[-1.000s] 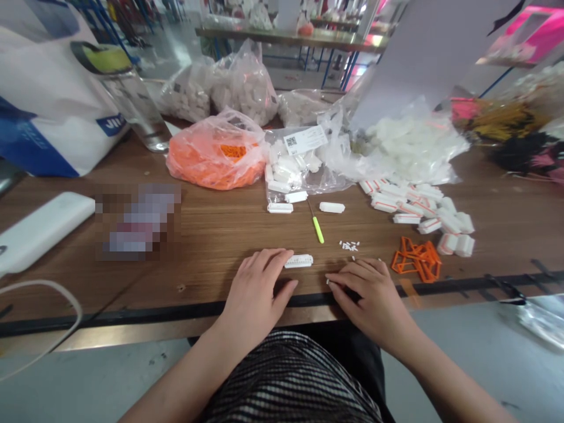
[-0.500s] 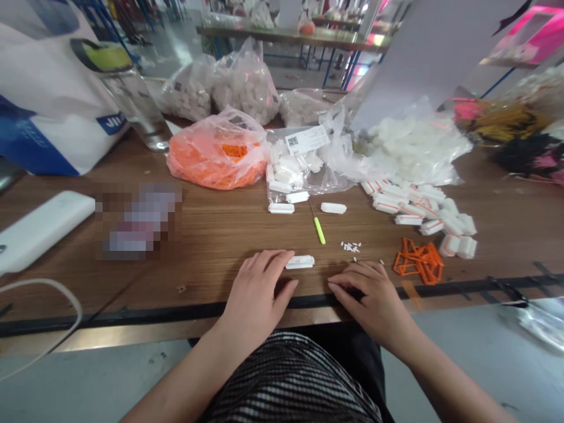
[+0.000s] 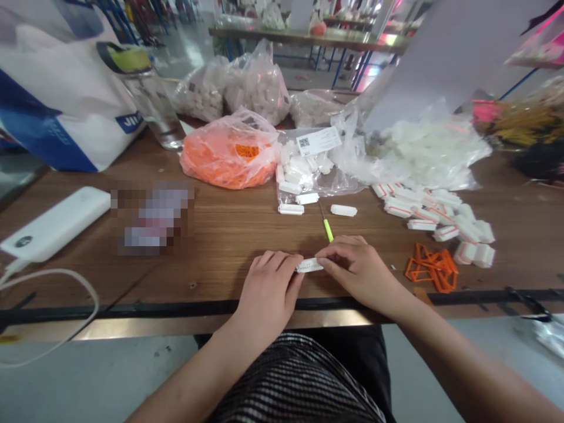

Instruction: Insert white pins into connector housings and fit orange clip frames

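A small white plastic piece (image 3: 309, 265) with a row of tiny holes or marks lies near the table's front edge, between my two hands. My left hand (image 3: 269, 288) pinches its left end between thumb and fingers. At the right end, the thumb and fingertips of my right hand (image 3: 361, 271) are closed on it; whether they also hold something tiny is hidden. Just beyond the right hand lies a tool with a yellow-green handle (image 3: 328, 230) and a thin metal shaft. One tiny white bit (image 3: 393, 267) shows to the right of that hand.
Similar white pieces (image 3: 291, 209) lie farther back. Orange frames (image 3: 432, 268) and a pile of white pieces with orange edges (image 3: 423, 225) are at right. Bags of orange parts (image 3: 227, 158) and white parts (image 3: 304, 164) stand behind. A power bank (image 3: 57, 223) with cable and a bottle (image 3: 154, 108) are at left.
My right hand has moved left and up from the table edge to the white piece's right end, now covering the scattered tiny bits. The white piece appears slightly tilted in my left hand.
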Available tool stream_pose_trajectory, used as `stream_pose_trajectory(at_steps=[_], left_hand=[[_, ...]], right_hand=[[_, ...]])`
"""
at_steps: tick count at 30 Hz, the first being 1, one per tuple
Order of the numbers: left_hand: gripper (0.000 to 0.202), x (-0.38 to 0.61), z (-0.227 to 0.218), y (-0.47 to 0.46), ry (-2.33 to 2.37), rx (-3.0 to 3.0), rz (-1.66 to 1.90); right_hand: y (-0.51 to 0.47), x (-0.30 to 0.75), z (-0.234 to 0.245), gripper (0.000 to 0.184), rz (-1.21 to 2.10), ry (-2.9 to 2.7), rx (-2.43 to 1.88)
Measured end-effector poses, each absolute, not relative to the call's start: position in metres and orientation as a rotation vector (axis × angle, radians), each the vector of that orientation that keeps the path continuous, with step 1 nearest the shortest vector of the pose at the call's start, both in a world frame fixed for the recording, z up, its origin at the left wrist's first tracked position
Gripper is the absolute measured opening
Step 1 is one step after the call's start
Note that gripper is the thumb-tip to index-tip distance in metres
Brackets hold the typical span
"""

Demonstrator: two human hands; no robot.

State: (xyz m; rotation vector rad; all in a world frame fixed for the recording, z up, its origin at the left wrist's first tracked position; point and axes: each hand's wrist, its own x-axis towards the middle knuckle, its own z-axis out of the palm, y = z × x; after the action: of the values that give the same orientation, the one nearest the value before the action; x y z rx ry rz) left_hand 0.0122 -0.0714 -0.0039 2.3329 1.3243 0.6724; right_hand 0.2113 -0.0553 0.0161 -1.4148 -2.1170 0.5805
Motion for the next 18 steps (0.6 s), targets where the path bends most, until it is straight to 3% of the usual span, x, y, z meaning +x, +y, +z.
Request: stream_pose_trajectory(at_steps=[12, 18], left_hand=[[0.015, 0.0129, -0.0028, -0.0716, 1.321, 2.326, 0.652], [0.015, 0.0140, -0.0028, -0.0709, 1.317, 2.318, 0.651]], right_hand=[[-0.0608, 0.2122, 0.0107, 0.014, 0.567, -2.097, -1.424], [-0.0613, 0.2127, 0.0125, 0.017, 0.376, -2.216, -1.350]])
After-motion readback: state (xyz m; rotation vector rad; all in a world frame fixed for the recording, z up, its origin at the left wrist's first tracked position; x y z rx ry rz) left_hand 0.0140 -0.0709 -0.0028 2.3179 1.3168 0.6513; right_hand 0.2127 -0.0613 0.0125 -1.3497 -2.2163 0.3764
